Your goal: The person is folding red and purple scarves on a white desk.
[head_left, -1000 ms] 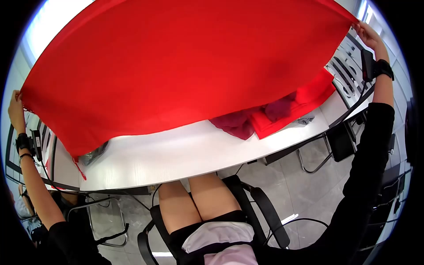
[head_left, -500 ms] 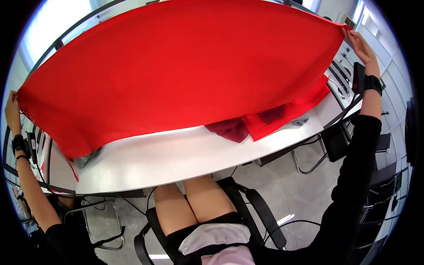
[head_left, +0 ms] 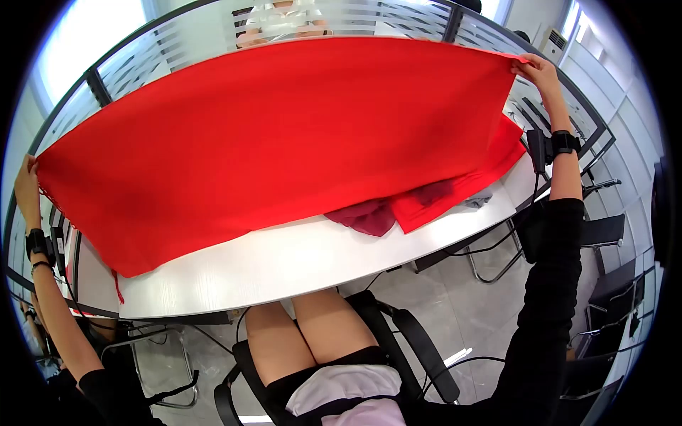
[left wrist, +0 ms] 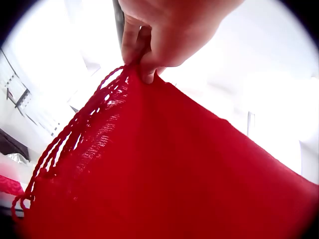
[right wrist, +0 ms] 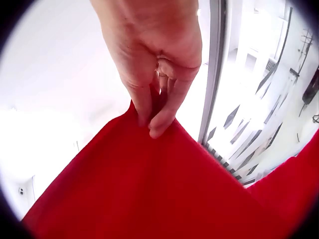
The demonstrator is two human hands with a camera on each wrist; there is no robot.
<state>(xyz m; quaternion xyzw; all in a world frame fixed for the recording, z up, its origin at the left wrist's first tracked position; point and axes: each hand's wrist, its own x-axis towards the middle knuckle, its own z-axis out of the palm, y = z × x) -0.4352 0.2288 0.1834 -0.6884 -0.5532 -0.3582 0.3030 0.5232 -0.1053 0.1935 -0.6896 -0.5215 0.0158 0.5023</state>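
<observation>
A large red fringed scarf (head_left: 277, 142) is stretched wide between my two hands above the white table. At the far left, my left hand (head_left: 27, 192) pinches its upper corner. Twisted fringe (left wrist: 65, 134) hangs down from that corner in the left wrist view. My right hand (head_left: 541, 74) holds the opposite upper corner, thumb and fingers pressed together on the cloth in the right wrist view. Below the scarf's right part lie another red cloth (head_left: 508, 153) and a dark maroon cloth (head_left: 366, 219), both partly hidden by it.
The white table (head_left: 284, 263) curves in front of my lap. A glass partition (head_left: 206, 39) stands along its back, with a person (head_left: 284, 21) seated behind it. A small grey cloth (head_left: 477, 199) lies near the right edge. Black chairs stand at the right.
The scarf's top edge has come down, uncovering the partition and the person behind it. My right hand has moved down and inward with its corner. The left hand keeps its corner, slightly lower.
</observation>
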